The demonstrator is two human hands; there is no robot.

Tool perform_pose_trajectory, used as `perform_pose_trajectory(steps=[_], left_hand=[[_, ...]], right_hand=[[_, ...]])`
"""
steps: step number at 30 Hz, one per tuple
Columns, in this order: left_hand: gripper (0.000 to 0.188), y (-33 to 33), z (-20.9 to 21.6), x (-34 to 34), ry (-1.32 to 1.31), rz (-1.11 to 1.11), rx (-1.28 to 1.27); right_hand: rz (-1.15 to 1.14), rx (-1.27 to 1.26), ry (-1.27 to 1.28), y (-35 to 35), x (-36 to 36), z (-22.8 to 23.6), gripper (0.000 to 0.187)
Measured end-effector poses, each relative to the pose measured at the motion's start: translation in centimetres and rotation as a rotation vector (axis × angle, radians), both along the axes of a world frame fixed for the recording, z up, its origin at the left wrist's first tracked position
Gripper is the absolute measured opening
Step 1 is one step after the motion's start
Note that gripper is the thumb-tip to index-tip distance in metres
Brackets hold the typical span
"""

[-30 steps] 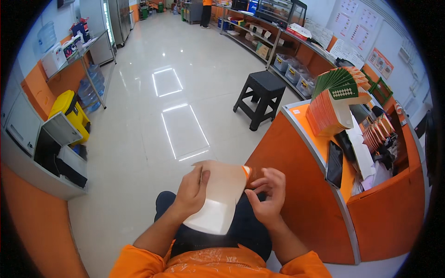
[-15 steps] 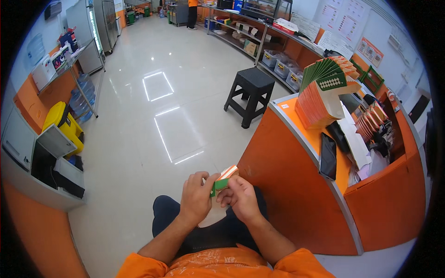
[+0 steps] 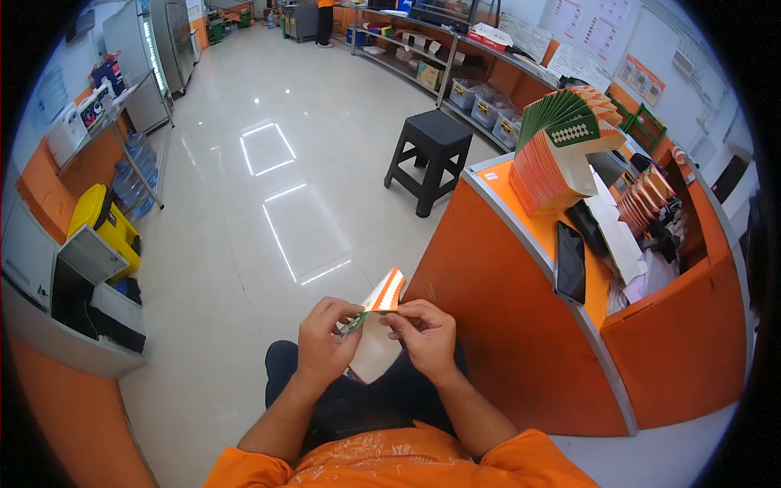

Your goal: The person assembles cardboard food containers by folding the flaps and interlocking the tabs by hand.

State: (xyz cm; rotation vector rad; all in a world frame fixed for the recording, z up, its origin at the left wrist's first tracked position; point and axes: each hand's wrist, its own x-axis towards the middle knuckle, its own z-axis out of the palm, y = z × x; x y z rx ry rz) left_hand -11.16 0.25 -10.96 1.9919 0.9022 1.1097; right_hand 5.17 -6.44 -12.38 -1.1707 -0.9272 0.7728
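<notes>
Above my lap I hold a paper food carton [image 3: 376,351] with a plain off-white inside and an orange, white and green printed edge. My left hand [image 3: 327,335] pinches its left side by a green flap. Opposite, my right hand [image 3: 423,333] grips the orange-striped edge between thumb and fingers. The carton is partly folded, and its printed end points up and away from me. A fanned stack of similar cartons [image 3: 557,167] stands on the orange counter [image 3: 529,213] to my right.
On the counter lies a black phone [image 3: 569,262], beside an open compartment holding more folded cartons [image 3: 647,199]. A black stool [image 3: 429,159] stands ahead. At left are a yellow bin [image 3: 99,224] and an open cabinet door [image 3: 93,254]. A person [image 3: 325,23] stands far off.
The carton has been turned and opened out, so its off-white inside now shows. My right hand has shifted to its striped edge. The view has also moved slightly.
</notes>
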Motion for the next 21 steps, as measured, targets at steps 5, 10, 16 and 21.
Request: perform_pose_trajectory(steps=[5,10,16,21], left_hand=[[0.013,-0.6,0.2,0.5,-0.057,0.019,-0.127],[0.019,-1.1,-0.2,0.8,-0.149,0.012,-0.088],[0.02,-0.9,-1.8,0.3,-0.247,-0.019,-0.233],[0.018,-0.5,-2.4,-0.4,-0.159,0.008,-0.057]], right_hand=[[-0.085,0.154,-0.087,0.2,-2.2,-2.9,0.006],[-0.081,0.11,0.036,0.2,-2.8,-1.8,0.007],[0.069,-0.001,0.281,-0.2,-1.3,-2.9,0.014],[0.008,-0.024,0.273,-0.1,-1.5,-2.5,0.01]])
